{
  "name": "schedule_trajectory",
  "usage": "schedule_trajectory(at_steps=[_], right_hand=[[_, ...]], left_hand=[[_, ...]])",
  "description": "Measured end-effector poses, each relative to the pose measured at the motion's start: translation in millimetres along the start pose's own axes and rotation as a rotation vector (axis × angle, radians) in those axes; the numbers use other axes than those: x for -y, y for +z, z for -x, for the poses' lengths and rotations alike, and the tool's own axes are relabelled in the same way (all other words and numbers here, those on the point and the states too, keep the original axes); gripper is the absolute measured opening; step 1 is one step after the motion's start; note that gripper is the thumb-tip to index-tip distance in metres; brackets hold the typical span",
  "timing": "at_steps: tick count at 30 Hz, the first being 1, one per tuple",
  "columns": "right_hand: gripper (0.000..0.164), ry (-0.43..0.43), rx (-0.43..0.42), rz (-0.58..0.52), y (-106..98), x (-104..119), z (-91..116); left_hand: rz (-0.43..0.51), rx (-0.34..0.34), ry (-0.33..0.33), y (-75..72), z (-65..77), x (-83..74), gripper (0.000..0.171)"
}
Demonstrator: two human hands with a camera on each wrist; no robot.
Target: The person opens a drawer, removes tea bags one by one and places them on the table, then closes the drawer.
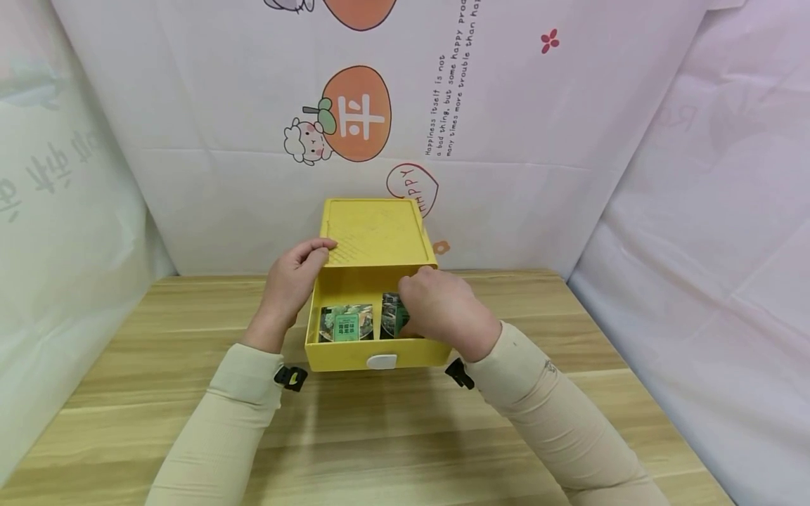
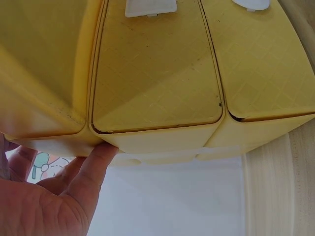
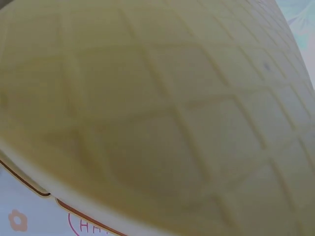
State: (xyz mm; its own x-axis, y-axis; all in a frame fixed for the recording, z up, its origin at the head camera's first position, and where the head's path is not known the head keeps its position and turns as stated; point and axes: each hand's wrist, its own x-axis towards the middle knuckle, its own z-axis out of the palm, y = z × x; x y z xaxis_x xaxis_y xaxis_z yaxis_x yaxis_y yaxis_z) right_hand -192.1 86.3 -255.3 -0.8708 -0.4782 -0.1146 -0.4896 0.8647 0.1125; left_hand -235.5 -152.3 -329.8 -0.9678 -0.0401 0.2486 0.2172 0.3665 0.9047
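A yellow drawer cabinet stands at the back of the table with its top drawer pulled out. My left hand rests at the cabinet's upper left edge; in the left wrist view, the hand touches the side wall near the drawer seam. Inside the drawer, a green printed packet lies on the left. My right hand reaches into the right part, its curled fingers gripping another dark green packet, partly hidden. Close up, the right wrist view holds the drawer's grid-patterned yellow front.
Two lower drawers, a middle one and a bottom one, are closed, each with a white handle. The wood-grain table extends in front. A white printed cloth hangs behind, with more cloth at both sides.
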Motion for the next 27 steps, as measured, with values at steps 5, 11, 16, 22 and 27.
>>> schedule_trajectory(at_steps=[5, 11, 16, 22, 27], right_hand=[[0.052, 0.009, 0.011, 0.036, -0.5, -1.6, 0.7], [0.045, -0.013, 0.023, 0.025, -1.6, -7.1, 3.0], [0.034, -0.044, 0.03, -0.076, -5.3, -14.5, 5.6], [0.029, -0.043, 0.021, -0.152, -8.9, -23.9, 7.0], [0.024, -0.03, 0.022, -0.2, -9.2, -31.2, 8.2]], left_hand=[[0.002, 0.001, 0.004, -0.4, -0.1, 0.7, 0.042], [0.003, 0.002, 0.003, -0.3, -0.3, 0.2, 0.042], [0.003, 0.004, 0.001, -0.4, -0.1, -0.5, 0.042], [0.006, 0.004, 0.001, -0.4, -0.2, -0.5, 0.041], [0.007, 0.003, -0.002, -0.4, 0.4, -0.3, 0.042]])
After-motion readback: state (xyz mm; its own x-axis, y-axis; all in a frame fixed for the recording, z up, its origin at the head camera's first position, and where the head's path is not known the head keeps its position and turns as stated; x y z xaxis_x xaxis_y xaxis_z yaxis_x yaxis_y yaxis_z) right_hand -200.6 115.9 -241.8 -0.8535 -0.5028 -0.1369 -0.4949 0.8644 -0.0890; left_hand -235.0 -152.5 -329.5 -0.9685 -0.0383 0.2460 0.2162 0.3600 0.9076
